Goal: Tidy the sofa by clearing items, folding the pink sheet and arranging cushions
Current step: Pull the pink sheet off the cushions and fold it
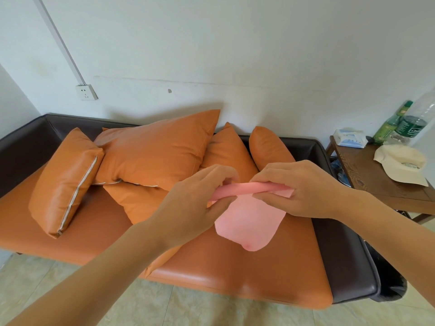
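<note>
A small pink sheet hangs in the air above the orange sofa seat, its top edge folded into a roll. My left hand pinches the left end of that roll and my right hand pinches the right end. Several orange cushions lie jumbled on the sofa: one on its side at the left, a large one leaning on the backrest, another flat under it, and two more upright behind my hands.
The sofa has a dark brown frame and stands against a white wall with a socket. A wooden side table at the right holds a cream cap, a tissue pack and bottles. Tiled floor lies in front.
</note>
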Demonstrator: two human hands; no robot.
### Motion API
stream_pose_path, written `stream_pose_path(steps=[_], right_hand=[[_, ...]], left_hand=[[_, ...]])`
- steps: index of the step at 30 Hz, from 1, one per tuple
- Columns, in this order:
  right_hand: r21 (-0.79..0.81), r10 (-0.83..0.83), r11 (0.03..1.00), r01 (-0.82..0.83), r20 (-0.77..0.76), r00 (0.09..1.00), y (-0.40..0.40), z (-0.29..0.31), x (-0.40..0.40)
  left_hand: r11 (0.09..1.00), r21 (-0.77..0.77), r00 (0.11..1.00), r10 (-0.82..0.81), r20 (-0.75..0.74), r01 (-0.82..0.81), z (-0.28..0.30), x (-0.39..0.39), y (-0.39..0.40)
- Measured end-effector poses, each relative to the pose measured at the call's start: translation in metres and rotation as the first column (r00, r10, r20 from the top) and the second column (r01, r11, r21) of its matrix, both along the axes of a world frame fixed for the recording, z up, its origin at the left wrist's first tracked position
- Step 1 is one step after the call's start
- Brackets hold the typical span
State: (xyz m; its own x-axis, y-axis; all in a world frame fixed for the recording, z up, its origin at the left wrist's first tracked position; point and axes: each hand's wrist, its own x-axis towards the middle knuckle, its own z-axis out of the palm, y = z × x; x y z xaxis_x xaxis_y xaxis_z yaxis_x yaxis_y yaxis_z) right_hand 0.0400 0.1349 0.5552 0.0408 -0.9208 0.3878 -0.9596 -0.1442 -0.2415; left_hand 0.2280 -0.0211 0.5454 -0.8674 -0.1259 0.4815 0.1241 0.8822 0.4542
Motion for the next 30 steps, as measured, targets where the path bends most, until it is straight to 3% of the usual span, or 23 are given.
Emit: stream_pose_path(steps=[8, 18, 27, 30], right_hand=[[-0.097, 0.003, 0.995, -0.005, -0.021, 1.000, -0.002, 0.000, 0.005], [-0.044, -0.025, 0.999, 0.027, 0.057, 0.998, 0.006, 0.010, 0.006], [-0.101, -0.023, 0.995, 0.025, 0.018, 1.000, 0.007, 0.008, 0.008], [-0.053, -0.042, 0.998, 0.045, 0.048, 0.998, 0.008, 0.008, 0.009]], left_hand=[[0.999, -0.030, 0.992, -0.026, 0.120, 0.030, 0.001, 0.000, -0.002], [1.000, 0.012, 1.000, -0.001, -0.026, 0.001, 0.002, 0.002, 0.000], [1.000, 0.012, 0.996, 0.006, 0.094, -0.007, 0.007, 0.001, 0.000], [1.000, 0.008, 0.998, -0.008, 0.061, 0.008, 0.005, 0.002, 0.000]])
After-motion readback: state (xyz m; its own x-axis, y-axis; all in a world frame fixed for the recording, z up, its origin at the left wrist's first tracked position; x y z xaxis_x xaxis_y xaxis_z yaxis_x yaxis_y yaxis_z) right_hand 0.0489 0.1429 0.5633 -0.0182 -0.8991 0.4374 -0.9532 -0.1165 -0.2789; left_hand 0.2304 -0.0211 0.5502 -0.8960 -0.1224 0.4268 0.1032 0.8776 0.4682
